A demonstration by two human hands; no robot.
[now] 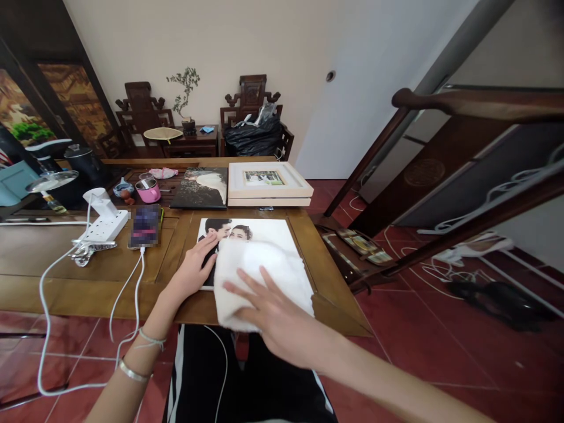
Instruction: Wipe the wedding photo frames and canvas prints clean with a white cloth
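A photo panel (273,230) showing a couple on a white background lies flat on the wooden table near its front edge. My left hand (194,267) rests on the panel's left side, fingers stretched out. On the panel's lower right lies a white cloth (273,258), which hides much of the picture and hangs past the near edge. My right hand (273,311) presses on this cloth with its fingers spread; part of the thumb side is hidden.
Behind the panel are a dark photo panel (200,188) and stacked white frames (297,185). At left lie a phone (145,226) with a cable, a power strip (110,226) and a pink cup (148,191). A wooden chair (396,176) stands right.
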